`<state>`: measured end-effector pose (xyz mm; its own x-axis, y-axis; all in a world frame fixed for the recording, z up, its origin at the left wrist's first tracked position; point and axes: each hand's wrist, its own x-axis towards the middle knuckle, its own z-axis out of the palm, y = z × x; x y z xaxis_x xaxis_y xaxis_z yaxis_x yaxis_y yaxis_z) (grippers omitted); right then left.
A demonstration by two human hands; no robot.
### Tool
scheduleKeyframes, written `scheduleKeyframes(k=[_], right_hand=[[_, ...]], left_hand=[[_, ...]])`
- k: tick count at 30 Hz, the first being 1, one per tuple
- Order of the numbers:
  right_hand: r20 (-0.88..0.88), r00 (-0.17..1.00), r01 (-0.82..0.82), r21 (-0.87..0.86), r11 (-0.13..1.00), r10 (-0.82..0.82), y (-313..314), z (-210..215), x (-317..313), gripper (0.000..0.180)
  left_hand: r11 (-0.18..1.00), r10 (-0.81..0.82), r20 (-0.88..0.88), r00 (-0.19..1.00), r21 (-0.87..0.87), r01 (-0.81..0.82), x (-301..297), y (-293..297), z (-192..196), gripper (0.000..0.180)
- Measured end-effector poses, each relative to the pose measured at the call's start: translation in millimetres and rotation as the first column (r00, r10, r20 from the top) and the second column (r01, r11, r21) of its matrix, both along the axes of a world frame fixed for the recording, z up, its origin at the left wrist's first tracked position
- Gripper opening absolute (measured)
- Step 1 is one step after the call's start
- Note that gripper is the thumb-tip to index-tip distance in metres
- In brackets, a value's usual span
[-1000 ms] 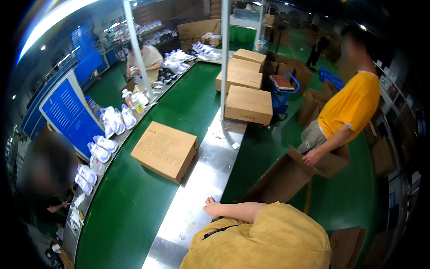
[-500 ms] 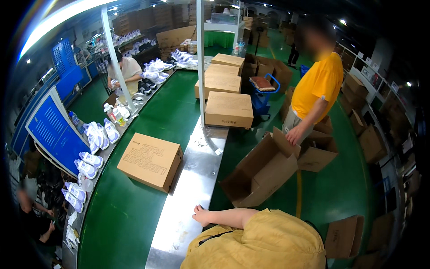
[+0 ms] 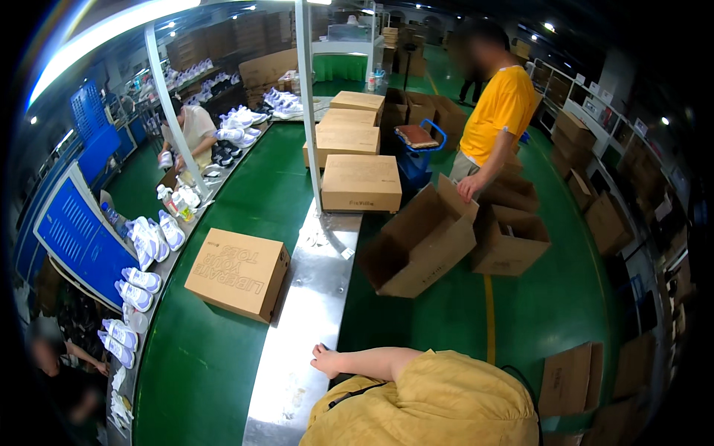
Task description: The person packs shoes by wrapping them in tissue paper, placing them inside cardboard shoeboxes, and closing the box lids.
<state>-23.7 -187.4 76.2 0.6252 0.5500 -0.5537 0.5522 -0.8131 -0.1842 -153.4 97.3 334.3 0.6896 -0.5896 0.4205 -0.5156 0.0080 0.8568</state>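
Observation:
My right hand (image 3: 325, 360) comes in on a bare forearm from a yellow sleeve (image 3: 461, 394) and rests at the edge of the metal strip (image 3: 309, 297). Its fingers are slightly apart, with nothing in them. My left hand is out of sight. Nearest to the right hand on the green worktop (image 3: 201, 379), a closed brown shoebox (image 3: 238, 271) lies flat, partly along the metal strip. Beyond a white post, several similar closed boxes (image 3: 362, 182) stand in a row.
A co-worker in an orange shirt (image 3: 497, 111) grips a large open carton (image 3: 420, 238) on the right. Another open carton (image 3: 509, 241) stands beside it. White-and-purple shoes (image 3: 137, 286) line the left ledge. A seated person (image 3: 195, 134) works farther back.
The whole view has shifted left a little. The co-worker's open carton has moved up and away from me. The seated person's hands have shifted. My right hand stays at the strip's edge.

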Motion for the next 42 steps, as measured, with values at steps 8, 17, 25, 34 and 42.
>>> scheduleKeyframes(k=[8, 17, 25, 34, 42], right_hand=[[0.005, 0.998, 0.055, 0.056, 0.997, -0.055, -0.5, -10.9, -5.0, 0.059], [0.0, 0.999, 0.047, 0.053, 0.997, -0.047, -0.8, -1.4, -5.2, 0.058], [-0.006, 0.999, 0.051, 0.09, 0.995, -0.051, -2.8, -8.1, -5.5, 0.06], [-0.018, 0.999, 0.035, 0.082, 0.996, -0.033, -2.4, -4.6, -5.4, 0.058], [0.007, 1.0, 0.003, 0.056, 0.998, -0.004, -4.0, -12.9, -4.3, 0.058]], left_hand=[[0.992, 0.01, 0.106, 0.994, -0.125, 0.003, 5.9, -11.3, 9.7, 0.016], [0.961, 0.1, 0.203, 0.974, -0.274, -0.041, -0.3, -20.3, 21.8, 0.015], [0.91, 0.215, 0.268, 0.939, -0.403, -0.093, -9.1, -27.6, 37.2, 0.015], [0.837, 0.329, 0.329, 0.885, -0.535, -0.112, -13.2, -46.2, 61.2, 0.016], [0.767, 0.421, 0.368, 0.829, -0.633, -0.108, -14.3, -67.6, 90.6, 0.017]])
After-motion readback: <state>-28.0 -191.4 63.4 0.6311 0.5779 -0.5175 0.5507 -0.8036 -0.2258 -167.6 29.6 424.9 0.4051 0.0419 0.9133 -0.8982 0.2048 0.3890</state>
